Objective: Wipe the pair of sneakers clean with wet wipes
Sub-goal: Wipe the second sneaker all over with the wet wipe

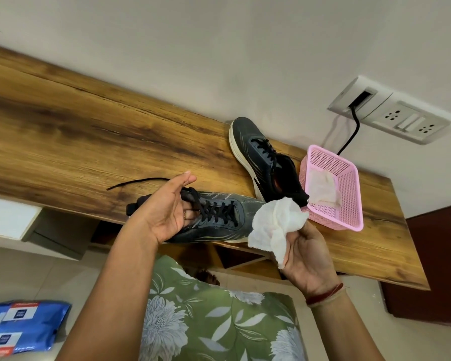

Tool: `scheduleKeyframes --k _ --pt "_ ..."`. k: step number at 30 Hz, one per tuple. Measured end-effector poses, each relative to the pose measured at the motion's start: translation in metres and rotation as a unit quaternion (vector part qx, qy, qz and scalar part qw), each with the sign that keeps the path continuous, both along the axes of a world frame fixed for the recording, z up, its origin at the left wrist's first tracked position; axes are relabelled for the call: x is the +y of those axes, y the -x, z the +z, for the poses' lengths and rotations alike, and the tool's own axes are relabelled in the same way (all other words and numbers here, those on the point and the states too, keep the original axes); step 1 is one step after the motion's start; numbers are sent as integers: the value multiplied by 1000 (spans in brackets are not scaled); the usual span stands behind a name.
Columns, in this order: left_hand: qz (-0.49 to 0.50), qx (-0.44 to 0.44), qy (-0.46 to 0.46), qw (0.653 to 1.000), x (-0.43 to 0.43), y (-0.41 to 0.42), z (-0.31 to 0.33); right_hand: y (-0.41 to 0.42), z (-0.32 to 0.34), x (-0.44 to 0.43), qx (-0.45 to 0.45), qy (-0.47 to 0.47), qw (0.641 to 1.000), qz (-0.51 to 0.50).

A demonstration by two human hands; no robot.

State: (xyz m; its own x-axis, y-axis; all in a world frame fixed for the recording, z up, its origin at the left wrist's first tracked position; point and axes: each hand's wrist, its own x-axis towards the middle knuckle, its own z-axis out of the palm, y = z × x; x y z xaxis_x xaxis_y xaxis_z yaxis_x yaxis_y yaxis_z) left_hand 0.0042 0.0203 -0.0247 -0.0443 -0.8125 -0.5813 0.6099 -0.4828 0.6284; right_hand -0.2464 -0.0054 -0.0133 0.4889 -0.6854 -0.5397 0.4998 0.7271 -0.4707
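Note:
A dark grey sneaker [219, 220] with black laces lies at the front edge of the wooden table [89, 142]. My left hand [167, 209] holds it at the laces, fingers tucked into the opening. My right hand [307, 259] grips a crumpled white wet wipe [274, 225] just off the shoe's toe. The second sneaker [261, 157], same colour with a white sole, lies farther back, its heel against a pink basket [346, 204].
The pink basket holds a used wipe [323, 188]. Two blue wet-wipe packs [24, 327] lie at the lower left. A wall socket panel [393, 110] with a black cable is at the upper right. My green floral clothing [206, 313] is below the table edge.

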Motion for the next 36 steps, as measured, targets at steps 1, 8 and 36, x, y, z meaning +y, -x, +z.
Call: scheduleKeyframes --k 1,8,36 --pt "-1 0 0 1000 0 0 -1 1 -2 -1 16 -3 1000 11" --pt "-4 -8 1 1000 0 0 0 -16 18 -3 160 116 979 -57" --pt "12 1 -4 1000 3 1 6 -14 -35 2 654 571 466 169"
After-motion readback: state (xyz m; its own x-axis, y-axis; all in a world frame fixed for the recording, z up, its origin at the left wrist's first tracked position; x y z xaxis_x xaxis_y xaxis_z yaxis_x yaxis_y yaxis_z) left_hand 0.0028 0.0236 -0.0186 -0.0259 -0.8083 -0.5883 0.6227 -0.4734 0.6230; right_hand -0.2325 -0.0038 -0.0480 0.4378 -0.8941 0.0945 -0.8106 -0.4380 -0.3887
